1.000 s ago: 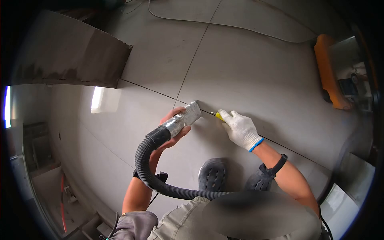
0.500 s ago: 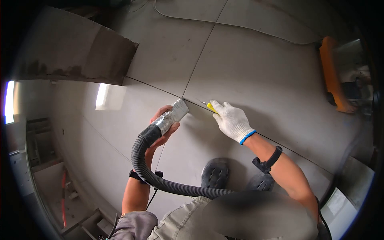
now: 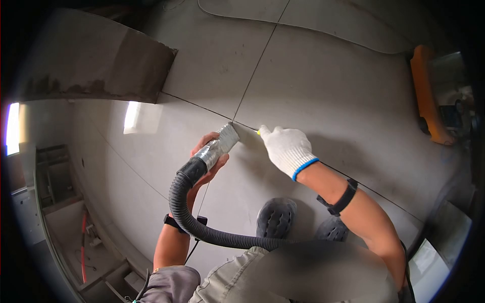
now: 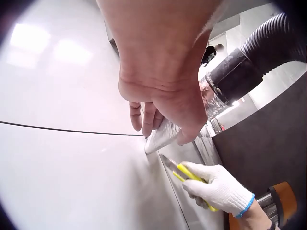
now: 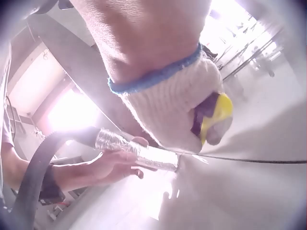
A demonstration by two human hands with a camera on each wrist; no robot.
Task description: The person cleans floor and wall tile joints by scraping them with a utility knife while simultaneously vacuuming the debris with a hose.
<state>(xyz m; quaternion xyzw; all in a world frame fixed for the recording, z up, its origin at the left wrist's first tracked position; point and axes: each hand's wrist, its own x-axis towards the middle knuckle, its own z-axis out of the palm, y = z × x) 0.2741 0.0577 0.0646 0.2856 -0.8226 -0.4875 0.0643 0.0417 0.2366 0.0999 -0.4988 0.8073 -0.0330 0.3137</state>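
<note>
My bare left hand (image 4: 163, 98) grips a nozzle wrapped in silver tape (image 3: 221, 145), fitted to a ribbed black hose (image 3: 181, 209). The nozzle's mouth sits low over the floor, right by the crossing of two tile joints. Just to its right, my right hand (image 3: 289, 150), in a white knit glove with a blue cuff, grips a yellow utility knife (image 4: 185, 170). Its blade (image 4: 168, 162) points toward the nozzle, with the tip at the dark joint (image 3: 246, 125). From the head view, the glove hides most of the knife's handle.
Large grey floor tiles (image 3: 323, 91) surround the hands. A dark-edged block or panel (image 3: 141, 65) stands at upper left. An orange machine frame (image 3: 427, 96) is at right, and a thin cable (image 3: 323, 33) crosses the far floor. My shoes (image 3: 276, 217) are close below.
The nozzle has shifted left along the joint to the crossing. My right hand has followed leftward, lifting the blade off the joint midway, then turning and bringing it back down.
</note>
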